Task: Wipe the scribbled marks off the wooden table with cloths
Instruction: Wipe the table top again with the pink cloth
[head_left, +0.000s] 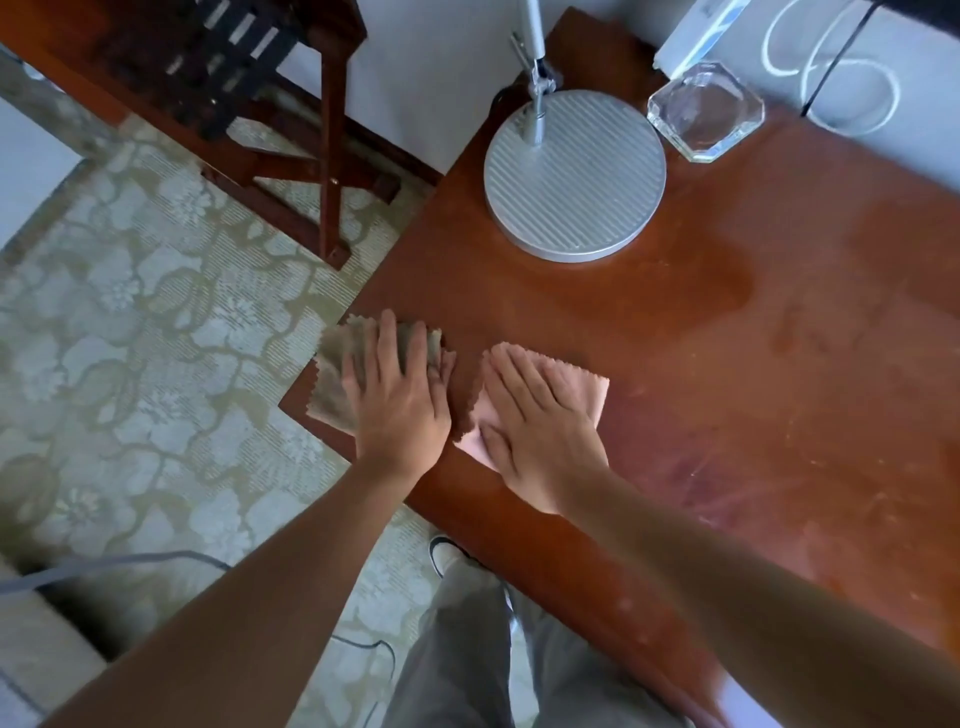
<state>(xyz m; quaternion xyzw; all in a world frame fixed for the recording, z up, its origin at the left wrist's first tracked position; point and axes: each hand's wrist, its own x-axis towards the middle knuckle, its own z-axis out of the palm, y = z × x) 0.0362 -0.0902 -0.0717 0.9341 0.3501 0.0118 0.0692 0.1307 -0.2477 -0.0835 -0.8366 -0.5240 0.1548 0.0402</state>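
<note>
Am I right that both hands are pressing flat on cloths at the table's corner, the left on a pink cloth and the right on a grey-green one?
Not quite: the colours are swapped. In the head view the left hand presses flat on the grey-green cloth, and the right hand presses flat on the pink cloth. Both do lie near the corner of the wooden table.

A reddish wooden tabletop (727, 338) is seen bearing a grey cloth (332, 374), pink cloth (582, 387), lamp base (574, 176) and glass dish (705, 111).
</note>
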